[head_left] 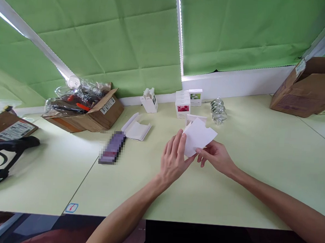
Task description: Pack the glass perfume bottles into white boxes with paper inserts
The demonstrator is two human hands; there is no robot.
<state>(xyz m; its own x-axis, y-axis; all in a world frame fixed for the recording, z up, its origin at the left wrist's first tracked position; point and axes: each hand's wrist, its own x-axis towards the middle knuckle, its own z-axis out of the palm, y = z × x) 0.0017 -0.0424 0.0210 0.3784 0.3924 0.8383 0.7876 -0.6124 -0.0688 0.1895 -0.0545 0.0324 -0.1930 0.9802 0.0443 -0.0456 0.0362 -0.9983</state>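
Left hand [172, 158] and right hand [217, 156] grasp white card [198, 137] between them; light edge pressure best, lest it crease.

Room rightward, boxes [183, 105] ahead, clearance apparently small

Green shades [101, 33] hung creased across the back | bright light [180, 23] showed through narrow gaps [9, 21] between them | a white sill [236, 84] ran below | the pale green tabletop [260, 149] stretched along it, seams [86, 177] dividing its surface

White carton [198, 137], notched edge, tilted, held between left hand [174, 157] and right hand [215, 156]
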